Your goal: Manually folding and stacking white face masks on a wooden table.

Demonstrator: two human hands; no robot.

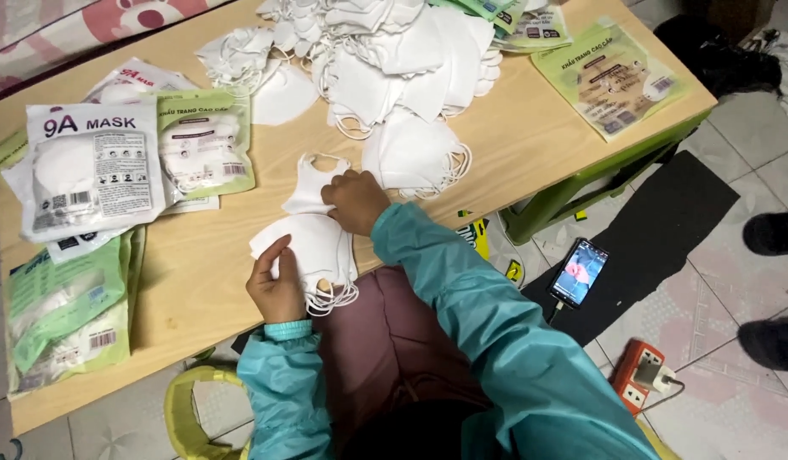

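Note:
A small stack of white face masks point(313, 234) lies at the near edge of the low wooden table point(513, 145). My left hand point(276, 290) grips the stack's near left side, thumb on top. My right hand point(356, 202) presses down on the top mask at its far right. Both sleeves are teal. A big loose heap of white masks point(385, 60) fills the far middle of the table, and one separate bundle point(415, 153) sits just right of my right hand.
Filled mask packets, white and green, lie at the left point(92, 166) and near left point(62, 315). Flat green packets point(611, 81) rest at the far right corner. On the tiled floor are a lit phone point(579, 273), an orange power strip point(637, 375), a black mat and dark shoes.

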